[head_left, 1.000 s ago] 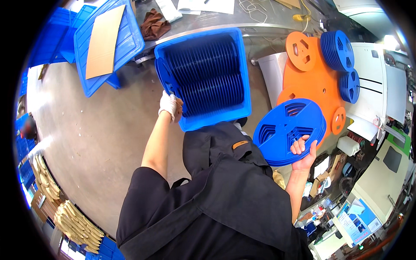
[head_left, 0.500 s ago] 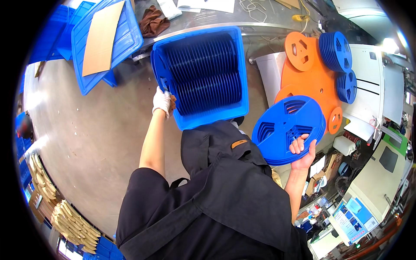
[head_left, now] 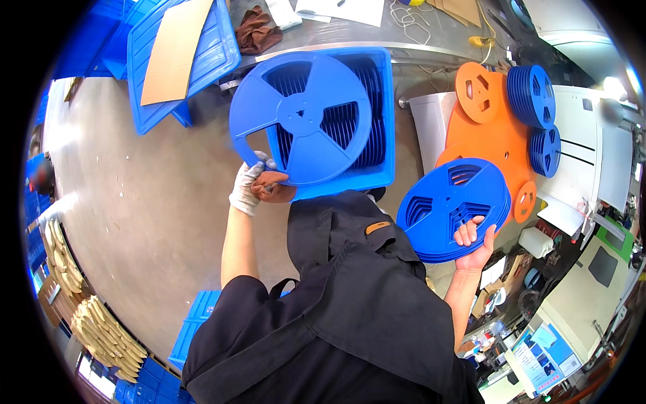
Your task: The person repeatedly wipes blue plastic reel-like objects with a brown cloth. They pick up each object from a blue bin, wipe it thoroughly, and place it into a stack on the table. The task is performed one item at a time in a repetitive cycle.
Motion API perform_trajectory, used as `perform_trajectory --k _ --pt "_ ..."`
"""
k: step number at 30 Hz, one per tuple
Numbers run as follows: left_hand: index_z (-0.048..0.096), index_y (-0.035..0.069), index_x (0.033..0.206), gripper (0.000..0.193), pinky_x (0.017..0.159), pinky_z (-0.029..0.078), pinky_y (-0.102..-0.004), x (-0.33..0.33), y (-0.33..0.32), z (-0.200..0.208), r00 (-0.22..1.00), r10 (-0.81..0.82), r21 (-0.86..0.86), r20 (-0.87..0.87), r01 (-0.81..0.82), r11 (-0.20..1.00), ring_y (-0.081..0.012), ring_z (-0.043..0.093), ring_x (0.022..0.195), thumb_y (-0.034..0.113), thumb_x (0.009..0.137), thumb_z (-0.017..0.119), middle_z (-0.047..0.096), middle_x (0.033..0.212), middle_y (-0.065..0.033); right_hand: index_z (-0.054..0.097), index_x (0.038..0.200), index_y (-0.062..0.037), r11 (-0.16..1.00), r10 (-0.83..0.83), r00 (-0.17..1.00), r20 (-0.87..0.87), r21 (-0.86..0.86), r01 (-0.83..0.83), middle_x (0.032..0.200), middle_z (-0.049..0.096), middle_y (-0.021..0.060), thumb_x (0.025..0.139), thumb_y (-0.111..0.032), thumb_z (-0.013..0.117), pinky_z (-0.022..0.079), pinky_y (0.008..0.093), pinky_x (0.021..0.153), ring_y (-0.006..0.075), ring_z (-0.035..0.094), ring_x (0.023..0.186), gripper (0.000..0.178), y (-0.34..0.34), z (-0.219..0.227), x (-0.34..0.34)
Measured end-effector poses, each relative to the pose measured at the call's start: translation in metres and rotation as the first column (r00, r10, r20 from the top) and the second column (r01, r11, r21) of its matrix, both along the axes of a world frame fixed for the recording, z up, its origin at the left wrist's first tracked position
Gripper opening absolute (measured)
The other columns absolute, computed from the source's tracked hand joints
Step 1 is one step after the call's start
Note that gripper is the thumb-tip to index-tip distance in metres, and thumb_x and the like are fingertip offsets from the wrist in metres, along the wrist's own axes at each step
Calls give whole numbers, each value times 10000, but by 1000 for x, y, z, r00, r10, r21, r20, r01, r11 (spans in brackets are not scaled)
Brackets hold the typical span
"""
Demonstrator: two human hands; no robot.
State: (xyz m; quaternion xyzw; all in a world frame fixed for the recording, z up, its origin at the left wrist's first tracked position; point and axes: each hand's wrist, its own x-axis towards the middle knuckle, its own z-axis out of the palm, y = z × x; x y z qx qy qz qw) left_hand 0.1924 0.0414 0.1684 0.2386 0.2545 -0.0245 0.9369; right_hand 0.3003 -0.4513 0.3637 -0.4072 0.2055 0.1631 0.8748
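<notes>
A thin blue reel disc [head_left: 299, 111] with cut-out windows is tilted face-up above the blue tub [head_left: 388, 135]. My left hand [head_left: 247, 186], in a white glove, grips its lower left rim. A brown cloth [head_left: 276, 188] is also in that hand, against the disc's edge. More blue discs stand on edge in rows inside the tub, seen through the windows and to the right. My bare right hand [head_left: 476, 246] is closed on the near right rim of a stack of blue reel discs [head_left: 447, 202], fingers through a window.
Right of the tub, an orange board [head_left: 490, 145] carries orange discs [head_left: 476, 91] and smaller stacks of blue reels [head_left: 531, 96]. A metal table [head_left: 350, 34] lies ahead, with a crumpled brown cloth [head_left: 257, 30]. Cardboard [head_left: 176, 50] lies on a blue lid [head_left: 222, 54] at left.
My left hand has drawn the disc from the tub's left side and turned its face up above the tub. My right hand stays on the stack. The view has shifted slightly.
</notes>
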Motion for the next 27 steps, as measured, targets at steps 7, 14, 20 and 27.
perform_trajectory --k 7,14,20,27 --pt "574 58 1114 278 766 586 -398 -6 -12 5 1000 -23 -42 -14 22 999 -277 637 906 131 865 673 619 974 -119 547 1053 -47 999 31 999 13 31 -32 638 410 -4 965 -442 494 361 255 530 107 389 548 408 3 1 1" --pt "506 162 1047 121 478 472 -316 15 -17 23 856 9 228 -518 128 965 -213 603 671 113 937 493 572 857 -81 546 1055 -50 1000 6 1000 -11 23 -5 640 404 -7 964 -441 498 360 255 531 108 387 556 405 0 -3 -4" --pt "449 128 899 118 341 332 -369 35 -31 -6 679 178 528 -712 350 774 -226 439 358 221 953 401 504 549 -109 555 1085 -35 998 19 1000 6 56 -20 658 402 -4 978 -426 479 354 251 558 102 380 566 413 1 -6 -7" --pt "267 164 450 675 336 243 -376 80 -42 -9 398 237 309 -886 127 942 -235 320 295 667 901 274 331 373 -51 551 1085 -35 999 10 1000 16 47 -11 661 399 -4 978 -425 478 355 253 559 101 380 568 411 0 -6 -11"
